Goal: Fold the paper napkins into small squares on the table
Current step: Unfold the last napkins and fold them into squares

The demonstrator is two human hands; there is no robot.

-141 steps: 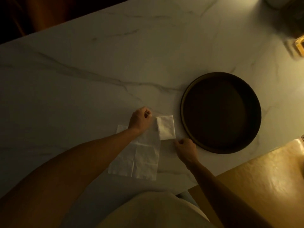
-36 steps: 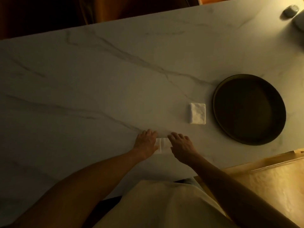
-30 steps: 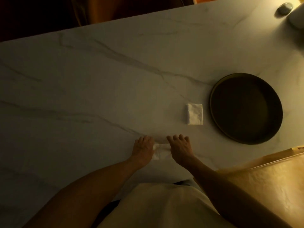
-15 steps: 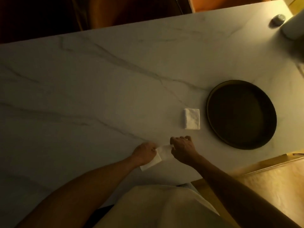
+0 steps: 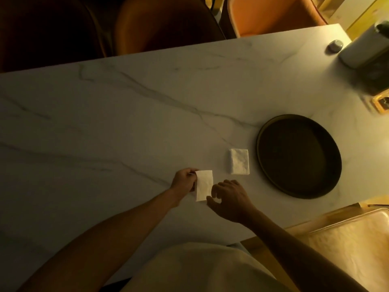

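A white paper napkin (image 5: 203, 185), folded into a narrow rectangle, is pinched at its left edge by my left hand (image 5: 183, 179) near the front of the marble table (image 5: 126, 123). My right hand (image 5: 228, 199) hovers just right of the napkin with fingers spread and curled, holding nothing. Its thumb tip is near the napkin's lower right corner. A second napkin, folded into a small square (image 5: 239, 161), lies flat on the table further right.
A round dark tray (image 5: 299, 155) lies right of the folded square. A white cylindrical container (image 5: 364, 47), a small grey object (image 5: 335, 45) and a small yellow-rimmed box (image 5: 382, 104) sit at the far right. Chairs (image 5: 168, 24) stand beyond the table's far edge.
The large unfolded napkin has been folded down to a narrow rectangle. Both hands pressed it flat, then my left hand lifted it and my right hand let go.
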